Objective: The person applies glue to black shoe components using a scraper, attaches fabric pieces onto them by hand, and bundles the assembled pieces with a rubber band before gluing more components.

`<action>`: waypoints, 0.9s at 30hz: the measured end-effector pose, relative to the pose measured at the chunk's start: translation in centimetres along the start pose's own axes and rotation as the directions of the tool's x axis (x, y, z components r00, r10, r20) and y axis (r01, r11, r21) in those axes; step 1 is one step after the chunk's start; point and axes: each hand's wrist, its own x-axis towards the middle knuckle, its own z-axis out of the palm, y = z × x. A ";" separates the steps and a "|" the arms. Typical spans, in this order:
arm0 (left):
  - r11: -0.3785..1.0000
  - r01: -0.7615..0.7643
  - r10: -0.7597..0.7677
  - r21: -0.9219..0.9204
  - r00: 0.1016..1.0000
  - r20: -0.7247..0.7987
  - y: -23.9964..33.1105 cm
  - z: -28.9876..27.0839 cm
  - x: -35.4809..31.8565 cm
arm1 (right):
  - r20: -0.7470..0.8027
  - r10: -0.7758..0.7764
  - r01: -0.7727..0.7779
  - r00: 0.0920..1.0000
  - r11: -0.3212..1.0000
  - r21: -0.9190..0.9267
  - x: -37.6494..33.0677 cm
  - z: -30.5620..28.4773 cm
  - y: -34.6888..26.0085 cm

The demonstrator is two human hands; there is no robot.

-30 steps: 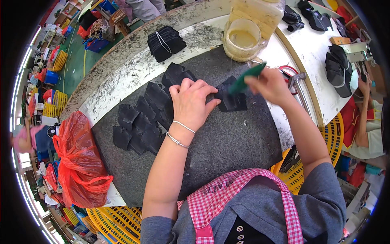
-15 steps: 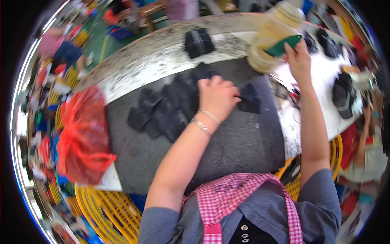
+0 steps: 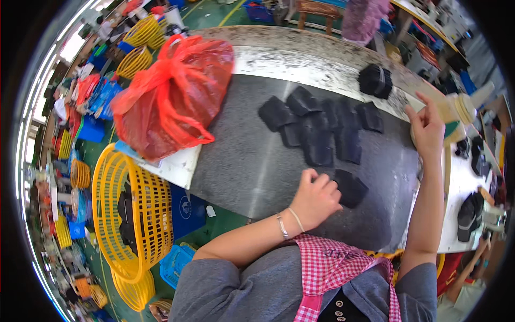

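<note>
Near mat edge (image 3: 236,204), left hand (image 3: 320,197), black piece (image 3: 352,189)

The bare left forearm (image 3: 241,246) slants in from the lower left, ending in a bare left grip (image 3: 321,198) held back-of-hand up, fingers bent and gathered. The bare right forearm (image 3: 430,198) rises almost straight up; above it the bare right grip (image 3: 430,127) has one finger pointing upward, the thumb apart beside it, and the others curled.

A workshop: yellow plastic baskets (image 3: 155,209) stand left of the fingers (image 3: 309,176) of the left hand (image 3: 317,205); beyond them, a black-stained worktable (image 3: 268,61) carries flat black pieces (image 3: 316,140).
</note>
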 end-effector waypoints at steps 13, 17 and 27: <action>0.899 0.439 -0.329 -0.001 0.672 -0.663 -23.1 -22.3 -5.8 | 0.318 -0.643 0.459 0.697 0.740 0.491 3.4 16.9 -22.2; 0.675 0.556 -0.063 0.485 0.699 -0.713 -29.9 -26.8 -4.8 | 0.205 -0.736 0.599 0.645 0.654 0.461 6.2 26.6 -28.4; 0.933 0.256 -0.094 0.253 0.852 -0.515 -36.0 -33.5 -1.6 | 0.274 -0.668 0.600 0.692 0.743 0.295 11.9 33.5 -36.0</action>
